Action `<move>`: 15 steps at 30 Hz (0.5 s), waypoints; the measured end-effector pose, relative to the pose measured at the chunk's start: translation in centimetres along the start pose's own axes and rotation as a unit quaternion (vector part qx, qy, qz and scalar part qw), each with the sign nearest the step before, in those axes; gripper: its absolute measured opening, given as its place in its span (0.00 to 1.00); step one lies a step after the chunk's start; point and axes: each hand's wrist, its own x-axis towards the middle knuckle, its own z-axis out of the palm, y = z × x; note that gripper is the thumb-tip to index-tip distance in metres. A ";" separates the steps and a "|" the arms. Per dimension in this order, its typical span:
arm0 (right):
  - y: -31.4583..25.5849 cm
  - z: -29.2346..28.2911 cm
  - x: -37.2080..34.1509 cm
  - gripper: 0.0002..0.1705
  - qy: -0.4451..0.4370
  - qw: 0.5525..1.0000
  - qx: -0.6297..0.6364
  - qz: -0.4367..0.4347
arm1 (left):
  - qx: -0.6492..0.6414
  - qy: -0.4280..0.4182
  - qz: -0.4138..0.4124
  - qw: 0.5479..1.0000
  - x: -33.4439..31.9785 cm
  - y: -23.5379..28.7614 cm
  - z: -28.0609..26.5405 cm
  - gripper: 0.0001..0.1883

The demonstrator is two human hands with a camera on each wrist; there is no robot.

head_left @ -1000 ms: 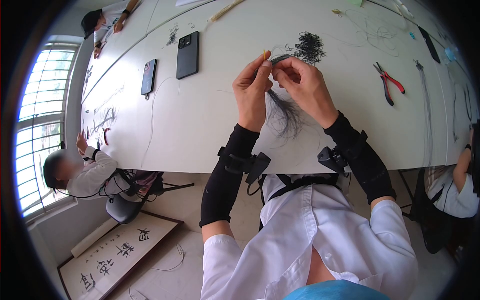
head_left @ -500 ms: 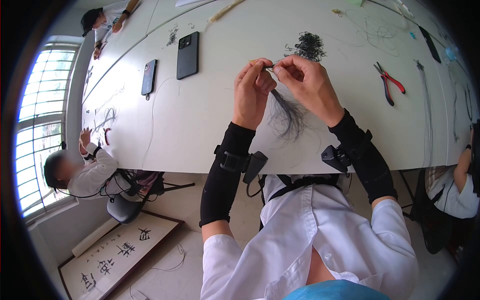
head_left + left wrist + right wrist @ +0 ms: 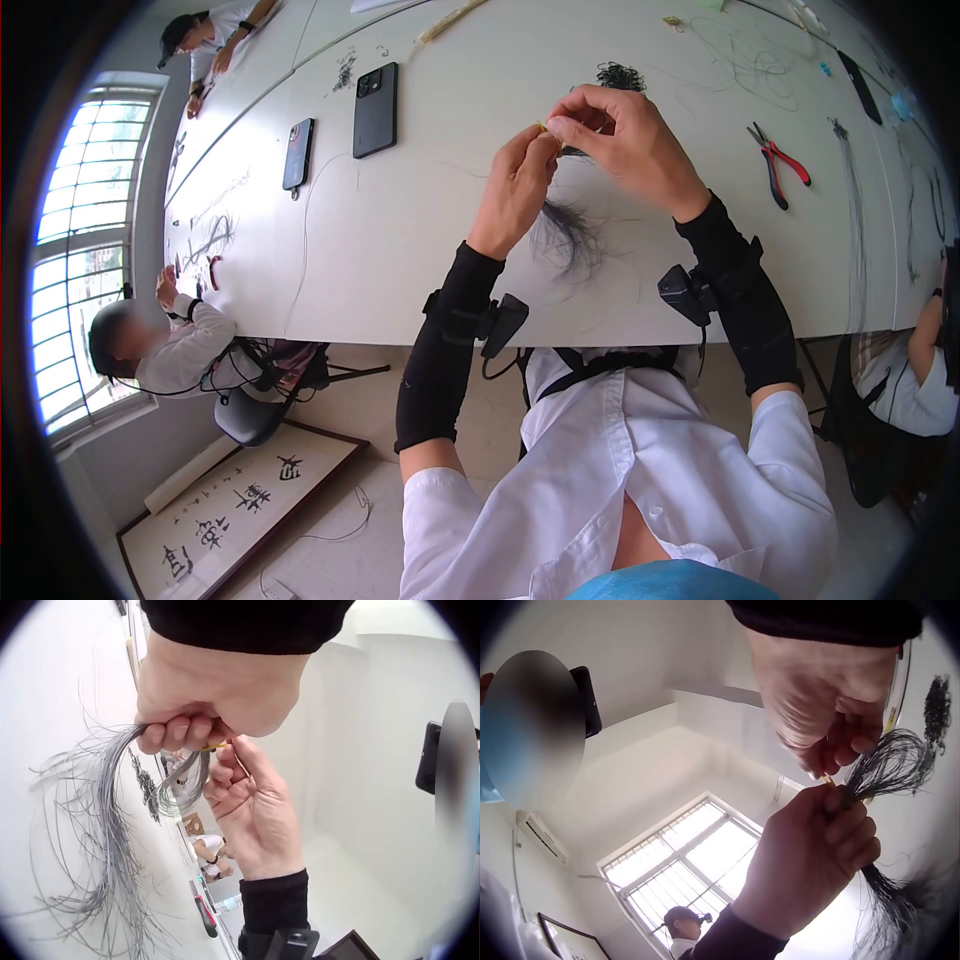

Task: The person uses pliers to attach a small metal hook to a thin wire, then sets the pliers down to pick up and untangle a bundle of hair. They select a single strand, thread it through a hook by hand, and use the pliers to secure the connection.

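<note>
My left hand (image 3: 518,185) grips a bundle of thin dark-grey strands (image 3: 112,795). Loose ends fan out below the fist, and on the other side the strands bend into a loop (image 3: 889,765). At the thumb side of that fist is a thin yellow rubber band (image 3: 214,747), pinched by the fingertips of my right hand (image 3: 635,145). Both hands meet above the table, fingertips close together. From the head view, fingers hide most of the band and the gripped part of the bundle.
Beyond my right hand lies a pile of small black hooks (image 3: 622,76). Red-handled pliers (image 3: 775,165) lie to the right, near long grey strands (image 3: 850,210). On the left are a large dark phone (image 3: 376,110) and a smaller phone (image 3: 297,155). Other people sit around the table (image 3: 400,260).
My right hand has moved up and right, now covering part of the hook pile. My left wrist has turned, and the yellow band has shifted from upright at the left fingertips to between both hands.
</note>
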 end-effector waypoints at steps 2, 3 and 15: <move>0.3 -0.4 0.5 0.13 -0.018 1.000 0.004 -0.005 | 0.030 -0.002 0.009 0.999 0.0 -0.5 -0.1 0.14; 0.3 -0.6 0.6 0.13 -0.025 1.000 0.001 0.002 | 0.071 -0.002 0.009 0.997 -0.1 -0.1 0.1 0.14; 0.3 -1.2 0.7 0.12 -0.039 0.999 0.020 0.006 | 0.238 -0.013 0.021 0.971 0.0 0.7 0.2 0.15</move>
